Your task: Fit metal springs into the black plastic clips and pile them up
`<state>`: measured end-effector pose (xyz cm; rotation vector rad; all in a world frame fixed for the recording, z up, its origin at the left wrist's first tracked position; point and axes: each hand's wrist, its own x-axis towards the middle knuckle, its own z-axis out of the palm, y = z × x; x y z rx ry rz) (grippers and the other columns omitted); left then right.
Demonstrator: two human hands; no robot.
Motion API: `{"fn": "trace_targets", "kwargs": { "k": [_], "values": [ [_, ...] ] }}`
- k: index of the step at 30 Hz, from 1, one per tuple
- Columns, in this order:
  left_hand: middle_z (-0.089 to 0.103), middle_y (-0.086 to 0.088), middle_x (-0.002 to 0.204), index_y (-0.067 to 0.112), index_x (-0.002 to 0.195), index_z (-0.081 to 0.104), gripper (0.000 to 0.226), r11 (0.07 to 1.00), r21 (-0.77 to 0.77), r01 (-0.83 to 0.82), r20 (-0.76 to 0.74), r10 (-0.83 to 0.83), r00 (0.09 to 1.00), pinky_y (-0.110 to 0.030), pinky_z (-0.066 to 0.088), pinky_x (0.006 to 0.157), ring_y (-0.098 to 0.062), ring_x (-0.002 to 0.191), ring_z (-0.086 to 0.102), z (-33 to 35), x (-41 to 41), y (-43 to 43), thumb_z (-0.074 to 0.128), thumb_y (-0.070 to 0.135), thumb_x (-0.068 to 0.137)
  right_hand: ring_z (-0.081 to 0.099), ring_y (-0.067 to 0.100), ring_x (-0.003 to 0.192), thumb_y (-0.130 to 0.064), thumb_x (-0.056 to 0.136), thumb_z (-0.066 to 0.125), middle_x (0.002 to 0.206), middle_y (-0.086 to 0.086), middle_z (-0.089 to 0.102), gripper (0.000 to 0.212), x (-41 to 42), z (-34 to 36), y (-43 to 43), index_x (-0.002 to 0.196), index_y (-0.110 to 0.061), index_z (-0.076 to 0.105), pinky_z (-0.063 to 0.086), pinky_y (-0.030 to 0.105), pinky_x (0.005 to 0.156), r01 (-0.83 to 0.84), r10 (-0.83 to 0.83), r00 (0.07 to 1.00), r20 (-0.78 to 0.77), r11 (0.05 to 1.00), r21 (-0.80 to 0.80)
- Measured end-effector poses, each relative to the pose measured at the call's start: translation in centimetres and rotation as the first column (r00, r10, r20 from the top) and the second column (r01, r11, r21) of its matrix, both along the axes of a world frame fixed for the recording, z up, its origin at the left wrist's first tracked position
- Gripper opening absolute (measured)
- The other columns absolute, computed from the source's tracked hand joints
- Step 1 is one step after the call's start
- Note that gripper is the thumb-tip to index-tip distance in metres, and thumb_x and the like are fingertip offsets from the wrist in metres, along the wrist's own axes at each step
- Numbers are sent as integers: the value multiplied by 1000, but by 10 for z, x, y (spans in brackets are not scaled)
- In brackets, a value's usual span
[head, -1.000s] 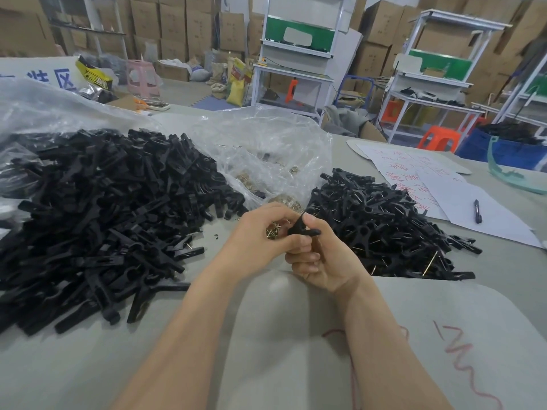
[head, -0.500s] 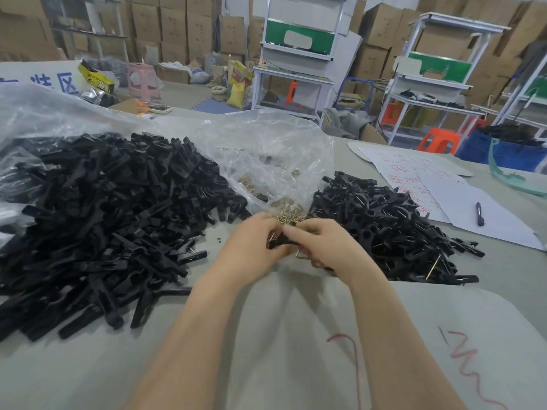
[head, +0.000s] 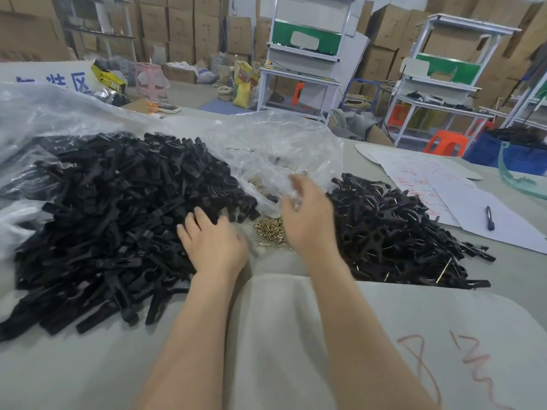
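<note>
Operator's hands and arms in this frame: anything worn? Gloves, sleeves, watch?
Nothing worn that shows. The left hand and right hand are ungloved; both forearms are bare down to the frame edge, no sleeve in view. No watch, band or ring visible, though the right hand is motion-blurred, so a thin ring can't be excluded.

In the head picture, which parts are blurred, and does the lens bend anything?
Head view: the right hand is smeared by motion, its outline unclear; the left hand is sharper; the wide lens tilts the white shelving at the right; light is even, with mild sheen on the plastic bag.
</note>
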<state>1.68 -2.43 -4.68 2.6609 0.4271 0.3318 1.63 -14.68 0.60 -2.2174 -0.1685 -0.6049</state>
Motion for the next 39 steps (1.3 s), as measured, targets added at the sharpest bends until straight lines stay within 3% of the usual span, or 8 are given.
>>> {"fn": "trace_targets", "kwargs": {
  "k": [7,12,16,21,26,29,37,39],
  "values": [
    [57,-4,116,21,105,60,20,998,47,-35,4,34,999,-41,24,102,-29,120,41,0,2,-3,45,22,91,54,16,117,-11,95,44,125,2,63,32,18,-16,55,118,-14,66,37,24,99,-293,262,932,-251,951,-95],
    [60,-2,82,18,79,56,8,973,-218,-81,249,136,959,-38,38,79,-27,88,54,13,-1,4,50,18,85,54,9,98,-34,101,41,100,-8,66,31,39,-10,69,96,-24,70,37,29,90,-375,389,872,-296,921,106],
    [59,5,76,18,73,54,19,796,-605,-15,408,326,853,-28,40,63,-19,77,56,20,-4,16,57,29,89,45,8,122,-29,102,35,136,-4,54,36,53,-13,75,130,-21,57,31,21,97,-306,392,878,-274,901,307],
    [64,1,97,13,97,63,12,679,-733,42,424,408,809,-21,43,78,-12,88,57,22,1,16,53,20,93,24,29,141,-26,99,43,155,7,27,44,65,-35,87,143,-22,41,25,39,113,-399,227,874,-429,840,-367],
    [66,1,103,17,104,60,19,688,-721,88,472,393,790,-16,45,84,-12,95,60,22,1,13,47,8,95,48,33,112,-29,96,50,122,12,50,26,55,-36,84,111,-17,67,40,39,89,-200,67,951,-302,878,-435],
    [67,12,98,23,119,50,27,593,-784,181,468,374,801,-5,42,77,9,88,58,24,0,8,48,8,96,54,31,100,-25,93,55,108,13,59,17,44,-33,75,100,-13,65,42,36,81,-173,82,962,-259,920,-351],
    [69,2,94,16,108,58,18,186,-928,323,360,224,906,-25,52,85,-8,89,65,23,6,-1,55,5,94,54,5,74,-14,89,62,84,-8,55,23,30,-23,17,112,-12,57,42,7,69,-94,121,958,-258,989,117],
    [65,-1,88,13,110,59,19,54,-944,326,331,164,929,-20,53,75,-7,78,64,22,6,-6,55,3,93,62,13,78,-11,90,59,84,-2,63,23,25,-23,2,112,-6,64,53,27,83,-75,129,956,-263,975,207]
  ]
}}
